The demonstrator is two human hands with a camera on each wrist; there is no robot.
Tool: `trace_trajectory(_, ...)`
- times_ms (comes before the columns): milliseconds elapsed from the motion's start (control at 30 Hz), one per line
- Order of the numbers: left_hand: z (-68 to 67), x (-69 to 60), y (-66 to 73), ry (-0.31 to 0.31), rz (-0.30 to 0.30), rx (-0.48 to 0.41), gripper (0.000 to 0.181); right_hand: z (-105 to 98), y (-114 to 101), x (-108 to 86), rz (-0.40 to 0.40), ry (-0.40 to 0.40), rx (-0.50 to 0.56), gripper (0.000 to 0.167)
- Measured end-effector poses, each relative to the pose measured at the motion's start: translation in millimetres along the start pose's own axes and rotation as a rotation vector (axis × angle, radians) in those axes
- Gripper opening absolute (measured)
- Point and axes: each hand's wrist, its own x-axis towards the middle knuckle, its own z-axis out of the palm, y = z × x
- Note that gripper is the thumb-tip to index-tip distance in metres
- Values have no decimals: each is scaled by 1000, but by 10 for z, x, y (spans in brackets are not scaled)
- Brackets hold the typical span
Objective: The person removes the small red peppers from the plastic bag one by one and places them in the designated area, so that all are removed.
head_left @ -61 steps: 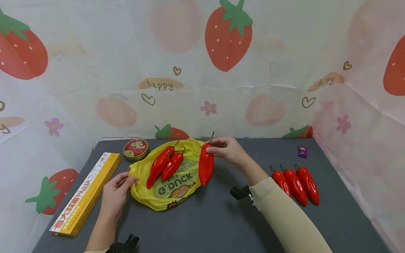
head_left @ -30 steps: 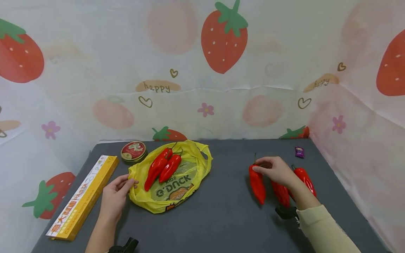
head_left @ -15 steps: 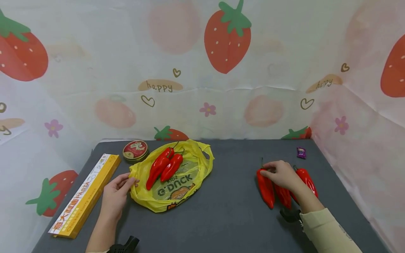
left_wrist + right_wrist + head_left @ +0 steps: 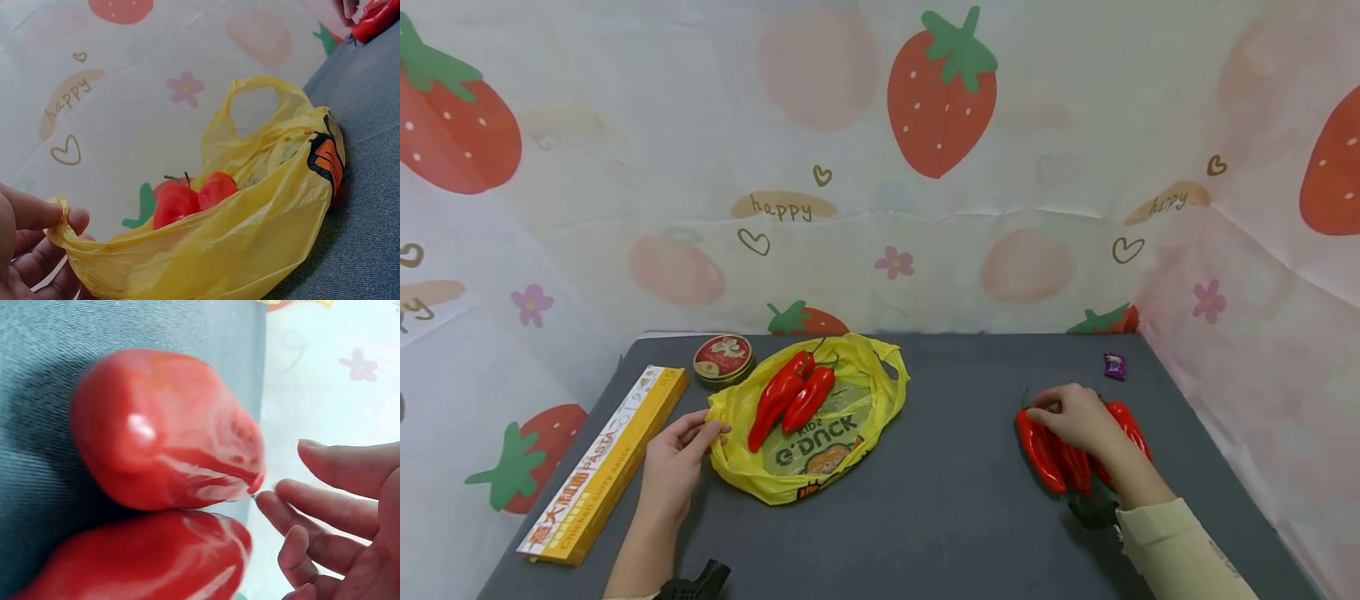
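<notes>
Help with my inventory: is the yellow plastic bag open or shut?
Open: the left hand pinches an edge of the yellow plastic bag, and two glossy red peppers show inside.

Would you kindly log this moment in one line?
Left hand: pinches yellow plastic bag; right hand: at glossy long red peppers; in bag: two other peppers

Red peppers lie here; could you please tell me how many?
6: two red peppers in the yellow bag, and four on the table at right, one mostly hidden by the right hand.
</notes>
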Motion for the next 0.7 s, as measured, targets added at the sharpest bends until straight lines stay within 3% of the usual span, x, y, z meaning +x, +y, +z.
trace_trajectory(400, -2, -2, 6, 2, -4, -2, 45, -83, -205, 40, -88, 84, 57, 34)
trace_trajectory(700, -6, 5, 4, -2, -19, 7, 45, 51, -541, 196, -141, 118, 141, 37)
